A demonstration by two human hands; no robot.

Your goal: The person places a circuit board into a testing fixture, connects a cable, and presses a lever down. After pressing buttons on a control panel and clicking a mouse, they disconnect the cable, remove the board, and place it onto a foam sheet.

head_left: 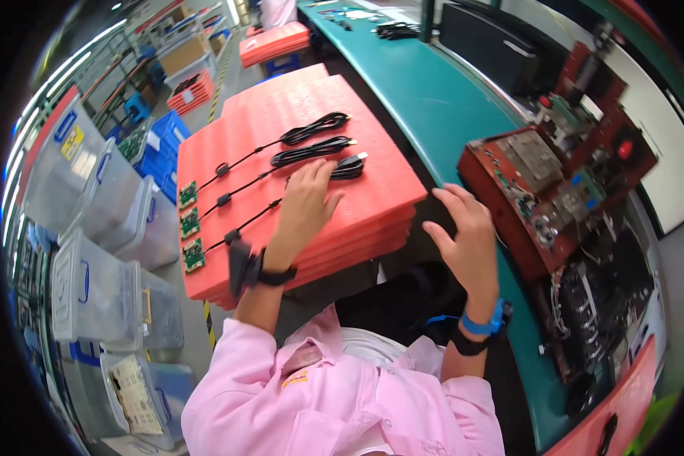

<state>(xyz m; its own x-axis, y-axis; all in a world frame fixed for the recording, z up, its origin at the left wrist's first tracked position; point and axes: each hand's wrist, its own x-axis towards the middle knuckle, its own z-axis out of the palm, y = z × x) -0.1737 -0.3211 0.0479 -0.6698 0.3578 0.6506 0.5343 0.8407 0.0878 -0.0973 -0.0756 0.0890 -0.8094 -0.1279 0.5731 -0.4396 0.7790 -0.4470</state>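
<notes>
Three black USB cables lie side by side on a stack of pink foam sheets (387, 178). They are the far coiled cable (314, 129), the middle cable (311, 151) and the near cable (348, 169). Each runs left, past a small black lump on the cord, to a small green circuit board (194, 256). My left hand (305, 199) reaches over the near cable, fingers stretched and thumb apart, its fingertips at the coil; whether they press on it is hard to see. My right hand (466, 235) hovers off the stack's right corner, fingers apart, holding nothing.
A green workbench (433, 99) runs along the right, carrying a red test fixture (536, 190) and a black monitor (501, 49). Clear plastic bins (95, 292) stand at left, near blue crates (163, 148). Another foam stack (275, 44) is farther back.
</notes>
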